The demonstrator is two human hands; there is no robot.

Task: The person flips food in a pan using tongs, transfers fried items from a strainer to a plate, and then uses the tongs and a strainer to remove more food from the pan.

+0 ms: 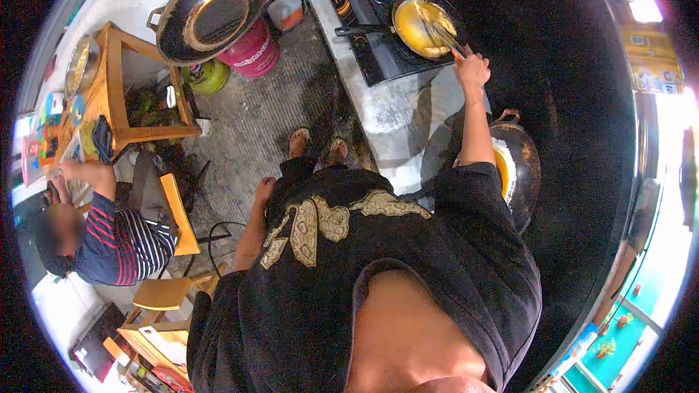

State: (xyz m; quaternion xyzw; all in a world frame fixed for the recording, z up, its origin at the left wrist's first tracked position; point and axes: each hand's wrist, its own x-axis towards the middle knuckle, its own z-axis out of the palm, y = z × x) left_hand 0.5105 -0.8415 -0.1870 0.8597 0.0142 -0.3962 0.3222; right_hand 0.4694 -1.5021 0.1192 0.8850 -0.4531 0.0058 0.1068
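Tongs [443, 35] over frying pan [421, 28], gripped by right hand [472, 70]; left hand [263, 191] loosely curled, empty.

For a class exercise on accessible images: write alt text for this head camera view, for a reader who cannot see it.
Seen from above, a person's right hand holds tongs in a frying pan of yellow food on a stove. Their left hand hangs by their hip, and another person sits at a wooden table to the left.

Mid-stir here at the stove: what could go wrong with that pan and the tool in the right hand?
1. The right hand works a utensil in the frying pan of yellow mix; a hard push could slop it out.
2. The pan's handle juts sideways and could be knocked.
3. The left hand hangs down, not steadying the pan.
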